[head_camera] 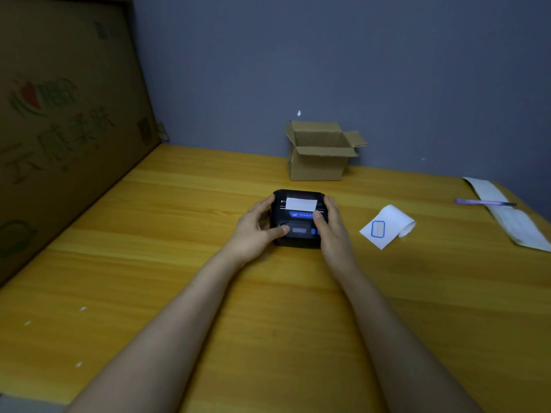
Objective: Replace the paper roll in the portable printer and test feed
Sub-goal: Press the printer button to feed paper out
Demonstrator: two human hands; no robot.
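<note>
One portable printer [299,219] sits near the middle of the yellow wood-grain surface [179,263], a squat black plastic block with rounded corners, a blue label strip across its top and a small dim display toward the near edge. One short tab of white paper [301,204] sticks up from the slot at its far side, flat and rectangular.

Two bare hands frame the printer. The left hand [256,229] cups the left side, fingers curled round the far left corner and the thumb laid on the top near the display. The right hand [331,228] lies against the right side, fingers extended along the edge and the thumb pressed on the top by the blue strip. Both grip the printer between them.

One loose paper roll [387,225] lies on the surface to the right of the printer, apart from it, partly unwound, its free end a flat white sheet printed with one blue rounded rectangle.

One small open cardboard box [319,162], brown and corrugated, stands at the far edge against the grey wall, flaps spread. One large printed cardboard panel [59,129] leans at the left. At the far right lie one long folded strip of pale paper [512,222] and one purple pen [483,202] resting across it.
</note>
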